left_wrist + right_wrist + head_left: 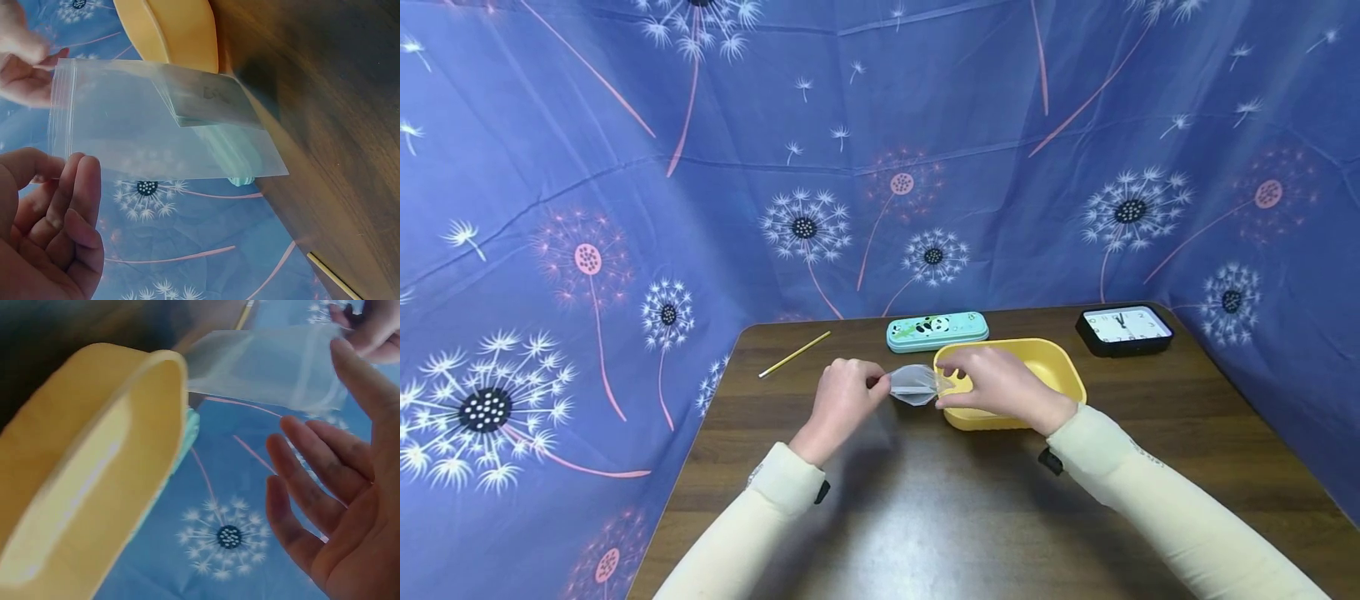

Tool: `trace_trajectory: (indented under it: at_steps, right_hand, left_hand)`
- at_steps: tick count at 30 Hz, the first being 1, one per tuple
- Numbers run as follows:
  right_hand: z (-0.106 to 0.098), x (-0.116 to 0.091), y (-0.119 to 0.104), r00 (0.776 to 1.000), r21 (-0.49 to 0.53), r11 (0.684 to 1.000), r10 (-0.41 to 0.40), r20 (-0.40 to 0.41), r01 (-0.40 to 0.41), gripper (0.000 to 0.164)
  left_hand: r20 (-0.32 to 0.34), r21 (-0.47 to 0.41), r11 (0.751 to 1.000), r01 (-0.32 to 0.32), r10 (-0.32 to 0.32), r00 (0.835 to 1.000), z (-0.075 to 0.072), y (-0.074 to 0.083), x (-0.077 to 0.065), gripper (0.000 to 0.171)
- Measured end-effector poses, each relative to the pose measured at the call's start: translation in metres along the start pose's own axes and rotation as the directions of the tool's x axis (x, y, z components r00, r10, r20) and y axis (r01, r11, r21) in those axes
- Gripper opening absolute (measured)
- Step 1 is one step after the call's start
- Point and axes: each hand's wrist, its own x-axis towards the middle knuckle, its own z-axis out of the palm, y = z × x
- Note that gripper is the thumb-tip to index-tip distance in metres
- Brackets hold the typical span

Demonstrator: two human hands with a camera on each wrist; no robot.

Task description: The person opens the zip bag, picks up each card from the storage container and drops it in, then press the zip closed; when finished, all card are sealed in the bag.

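Above the table, a clear zip-top plastic bag (125, 119) hangs between the two hands, its mouth parted in the head view. My left hand (850, 396) pinches one corner by the zip strip (67, 112). My right hand (996, 383) is at the other end of the mouth, thumb and forefinger spread apart; the right wrist view shows its thumb (359, 375) at the bag's edge and the other fingers loosely bent. A flat grey patch (219, 103) with a faint mark shows at the bag's lower end. Under my right hand stands a yellow tray (1060, 367).
A turquoise pencil case (936, 331) with a panda picture lies at the table's back edge. Left of it is a yellow pencil (795, 353). A black-framed clock (1123, 329) lies at the back right. Patterned blue cloth (865, 108) hangs behind the table.
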Motion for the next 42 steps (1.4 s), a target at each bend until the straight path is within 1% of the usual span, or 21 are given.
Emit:
trace_trajectory:
  at_steps: [2, 6, 9, 13, 16, 18, 20, 22, 23, 26, 28, 29, 31, 33, 39, 42]
  right_hand:
    - [0.007, 0.0, 0.004, 1.0, -0.007, 1.0, -0.021, -0.009, 0.021, 0.045]
    - [0.017, 0.002, 0.006, 0.997, 0.007, 0.999, -0.037, -0.062, 0.038, 0.025]
    - [0.02, 0.004, 0.004, 0.994, 0.027, 0.999, -0.03, -0.104, 0.033, 0.014]
    - [0.023, 0.006, 0.001, 0.989, 0.066, 0.998, -0.013, -0.15, 0.023, 0.007]
    - [0.025, 0.01, -0.003, 0.988, 0.147, 0.989, 0.016, -0.157, 0.007, 0.005]
    - [0.026, 0.013, -0.006, 0.989, 0.236, 0.972, 0.05, -0.141, -0.015, 0.005]
    - [0.027, 0.015, -0.009, 0.989, 0.325, 0.944, 0.093, -0.113, -0.051, 0.006]
    - [0.029, 0.016, -0.01, 0.987, 0.391, 0.916, 0.129, -0.091, -0.084, 0.008]
    - [0.029, 0.016, -0.01, 0.986, 0.418, 0.903, 0.144, -0.082, -0.097, 0.009]
    - [0.032, 0.016, -0.009, 0.982, 0.453, 0.883, 0.173, -0.069, -0.123, 0.012]
    - [0.033, 0.014, -0.009, 0.981, 0.468, 0.874, 0.184, -0.064, -0.133, 0.014]
    - [0.034, 0.013, -0.008, 0.98, 0.471, 0.871, 0.191, -0.062, -0.14, 0.013]
    - [0.033, 0.012, -0.008, 0.978, 0.478, 0.866, 0.198, -0.06, -0.146, 0.013]
    - [0.034, 0.011, -0.008, 0.977, 0.484, 0.862, 0.204, -0.059, -0.151, 0.012]
    - [0.035, 0.012, -0.007, 0.974, 0.502, 0.849, 0.218, -0.053, -0.162, 0.015]
    - [0.035, 0.014, -0.009, 0.974, 0.515, 0.842, 0.222, -0.052, -0.164, 0.015]
  left_hand:
    - [0.004, -0.008, 1.0, 0.008, -0.008, 1.0, -0.002, -0.001, 0.0, 0.025]
    - [0.016, -0.043, 0.998, 0.043, -0.042, 0.999, -0.006, -0.004, 0.001, 0.022]
    - [0.023, -0.093, 0.993, 0.079, -0.077, 0.997, -0.01, -0.007, 0.0, 0.018]
    - [0.012, -0.18, 0.976, 0.119, -0.119, 0.993, -0.015, -0.016, -0.005, 0.014]
    - [-0.011, -0.261, 0.954, 0.144, -0.152, 0.988, -0.016, -0.026, -0.01, 0.014]
    - [-0.019, -0.335, 0.928, 0.161, -0.177, 0.984, -0.016, -0.034, -0.014, 0.015]
    - [-0.013, -0.416, 0.893, 0.172, -0.195, 0.981, -0.014, -0.04, -0.018, 0.016]
    - [0.019, -0.506, 0.843, 0.184, -0.202, 0.979, -0.012, -0.047, -0.023, 0.015]
    - [0.04, -0.552, 0.812, 0.188, -0.199, 0.979, -0.01, -0.05, -0.025, 0.016]
    - [0.093, -0.658, 0.727, 0.194, -0.177, 0.98, -0.006, -0.056, -0.033, 0.019]
    - [0.104, -0.703, 0.686, 0.185, -0.159, 0.982, -0.002, -0.059, -0.037, 0.021]
    - [0.101, -0.717, 0.674, 0.178, -0.152, 0.983, -0.001, -0.06, -0.038, 0.021]
    - [0.082, -0.731, 0.664, 0.157, -0.143, 0.986, 0.002, -0.061, -0.039, 0.02]
    - [0.064, -0.736, 0.662, 0.142, -0.14, 0.988, 0.004, -0.06, -0.039, 0.017]
    - [0.034, -0.749, 0.651, 0.126, -0.153, 0.988, 0.006, -0.056, -0.035, 0.012]
    - [0.024, -0.745, 0.655, 0.128, -0.166, 0.986, 0.007, -0.056, -0.035, 0.011]
